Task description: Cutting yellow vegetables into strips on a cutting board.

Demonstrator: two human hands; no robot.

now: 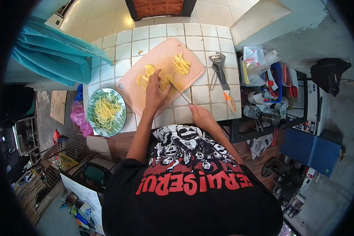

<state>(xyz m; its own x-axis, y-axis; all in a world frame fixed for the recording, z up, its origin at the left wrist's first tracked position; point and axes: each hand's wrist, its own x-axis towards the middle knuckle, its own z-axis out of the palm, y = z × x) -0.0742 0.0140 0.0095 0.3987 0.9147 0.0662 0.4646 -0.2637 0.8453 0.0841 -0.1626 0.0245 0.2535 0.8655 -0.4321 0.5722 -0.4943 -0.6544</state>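
Note:
On a pink cutting board (131,84), my left hand (157,93) presses down thin pale-yellow slices, perhaps potato or mango. My right hand (203,117) grips the handle of a kitchen knife (180,93), whose blade reaches to a yellow slice (168,79) beside my left fingertips. More yellow slices (150,70) lie loose past the left hand. A small pile of cut yellow strips (181,64) sits toward the board's far right. Left of the board, a green-patterned plate (91,115) holds a heap of thin yellow strips (107,109).
The white tiled counter (194,42) bears a peeler (219,66) and an orange-and-white handled knife (229,98) at right. A teal curtain (56,53) hangs over the left edge. A black mesh rack (244,126) with strainers and containers stands against the right side.

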